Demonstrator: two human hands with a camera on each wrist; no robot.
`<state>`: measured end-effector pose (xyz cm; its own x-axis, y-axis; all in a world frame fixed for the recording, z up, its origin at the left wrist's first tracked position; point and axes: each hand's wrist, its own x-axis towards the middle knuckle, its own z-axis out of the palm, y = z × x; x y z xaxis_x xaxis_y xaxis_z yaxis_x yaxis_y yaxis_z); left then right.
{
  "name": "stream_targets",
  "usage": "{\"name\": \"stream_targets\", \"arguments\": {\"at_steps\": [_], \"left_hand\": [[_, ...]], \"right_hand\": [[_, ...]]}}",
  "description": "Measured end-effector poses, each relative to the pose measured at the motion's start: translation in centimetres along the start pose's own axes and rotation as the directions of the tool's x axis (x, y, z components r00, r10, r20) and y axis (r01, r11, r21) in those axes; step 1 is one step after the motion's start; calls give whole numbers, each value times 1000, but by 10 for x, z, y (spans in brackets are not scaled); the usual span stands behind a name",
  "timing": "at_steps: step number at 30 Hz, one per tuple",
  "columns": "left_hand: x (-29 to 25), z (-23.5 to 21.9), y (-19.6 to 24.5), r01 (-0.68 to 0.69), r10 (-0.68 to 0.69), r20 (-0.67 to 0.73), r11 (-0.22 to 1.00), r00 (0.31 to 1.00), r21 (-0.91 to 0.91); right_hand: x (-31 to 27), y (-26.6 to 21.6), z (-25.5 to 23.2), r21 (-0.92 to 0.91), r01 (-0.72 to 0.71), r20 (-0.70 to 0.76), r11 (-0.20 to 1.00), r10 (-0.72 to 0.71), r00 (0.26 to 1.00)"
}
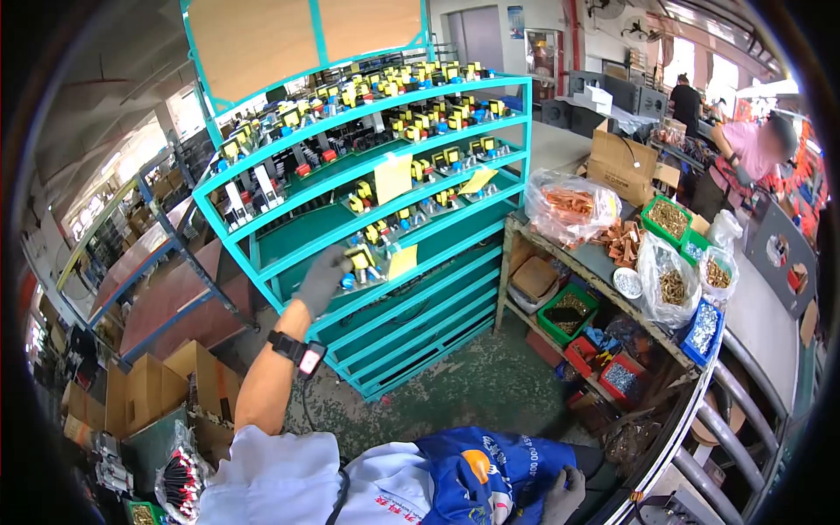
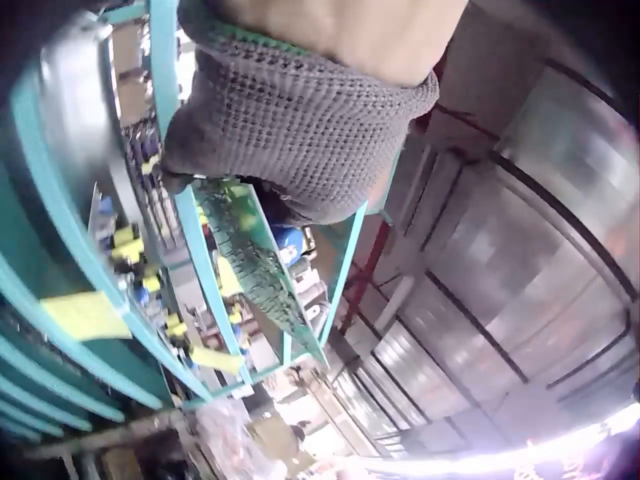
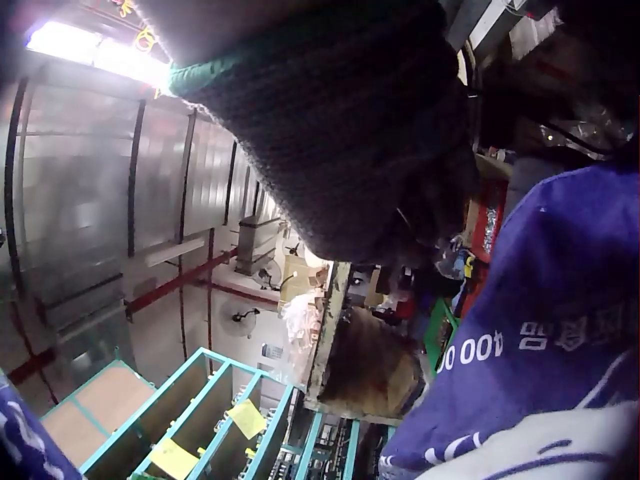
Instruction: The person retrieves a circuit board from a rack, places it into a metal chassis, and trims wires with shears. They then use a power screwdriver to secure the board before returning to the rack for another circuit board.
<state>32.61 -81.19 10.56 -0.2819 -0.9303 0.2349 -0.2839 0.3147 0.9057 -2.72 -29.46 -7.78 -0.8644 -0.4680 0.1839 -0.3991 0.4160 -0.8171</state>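
Note:
My gloved left hand (image 1: pixel 322 282) is at the front of a teal rack (image 1: pixel 367 214), gripping the near edge of a small component assembly (image 1: pixel 362 265). That assembly carries a yellow-and-black block and blue parts on a flat plate (image 2: pixel 255 265); the left wrist view shows the plate's shiny underside slanting away from the glove. Most of those fingers are hidden behind the glove's back. My gloved right hand (image 1: pixel 564 497) hangs beside the blue apron (image 1: pixel 499 472), fingers loosely curled with nothing in them. In the right wrist view this glove (image 3: pixel 340 150) is dark.
Similar assemblies fill the rack's upper shelves, with yellow paper tags (image 1: pixel 394 179) on the rails. Right of it, a workbench (image 1: pixel 604 271) bears bagged copper parts (image 1: pixel 569 206) and bins of screws (image 1: pixel 667 217). Cardboard boxes (image 1: pixel 153 389) stand lower left. Another person (image 1: pixel 757 144) works far right.

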Motion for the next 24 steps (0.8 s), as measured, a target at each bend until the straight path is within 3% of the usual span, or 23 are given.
{"name": "stream_targets", "arguments": {"at_steps": [2,4,5,8,11,14,18,19,22,23,24], "left_hand": [[6,11,-18,64,-55,-63,989,996,137],[25,11,-65,124,-77,-165,946,983,300],[31,11,-79,103,-37,-249,961,968,256],[43,-1,-70,206,-135,-291,952,947,227],[82,-41,-127,172,-109,-284,963,953,208],[92,-65,-154,198,-115,-374,962,920,190],[91,-97,-181,246,-127,-428,940,895,236],[89,-102,-177,318,-127,-460,875,879,365],[77,-103,-169,336,-51,-531,824,846,457],[82,-106,-183,349,-22,-608,835,793,426],[85,-114,-195,356,-42,-563,812,825,462]], "right_hand": [[1,-3,-2,-4,-2,8,1000,2,1000],[0,-3,-6,1,-9,31,1000,9,999],[0,7,-3,-10,12,6,1000,-12,1000],[-2,33,8,-51,52,-40,997,-54,998],[-1,31,13,-87,45,-35,995,-48,998],[-5,34,14,-81,-6,17,997,8,1000],[-12,43,21,-47,-45,51,998,48,998],[-12,42,22,-47,-42,51,998,45,998],[-10,37,20,-97,-67,74,993,74,995],[-9,35,20,-83,-85,84,993,92,992],[-9,33,20,-71,-104,95,992,111,989]]}}
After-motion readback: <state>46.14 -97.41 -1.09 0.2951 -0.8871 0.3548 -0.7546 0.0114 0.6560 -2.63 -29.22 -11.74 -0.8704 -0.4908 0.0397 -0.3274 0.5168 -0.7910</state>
